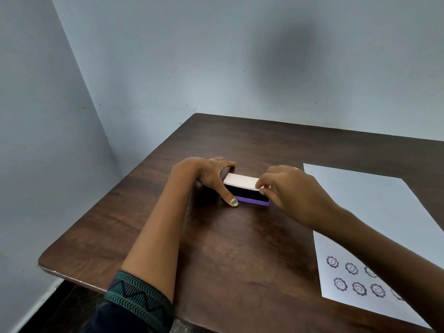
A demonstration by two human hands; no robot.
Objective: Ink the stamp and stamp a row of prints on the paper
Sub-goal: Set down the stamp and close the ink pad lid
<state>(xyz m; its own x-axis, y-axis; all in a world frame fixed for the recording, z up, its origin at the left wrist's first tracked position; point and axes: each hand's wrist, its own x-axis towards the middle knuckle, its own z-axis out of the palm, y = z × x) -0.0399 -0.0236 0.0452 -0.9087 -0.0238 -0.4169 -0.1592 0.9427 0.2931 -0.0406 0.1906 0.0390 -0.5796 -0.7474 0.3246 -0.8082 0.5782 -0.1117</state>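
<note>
A purple ink pad box (252,200) lies on the dark wooden table (230,248), its white lid (241,180) raised partway over the black pad inside. My left hand (211,176) grips the box's left end, thumb against the front corner. My right hand (290,191) pinches the lid's right end. White paper (374,212) lies to the right, with two rows of flower-shaped smiley prints (352,267) near its front edge; my right forearm covers some. No stamp is visible.
The table stands in a corner of pale blue walls (168,56). Its left edge (79,236) and rounded front-left corner drop off to a dark floor.
</note>
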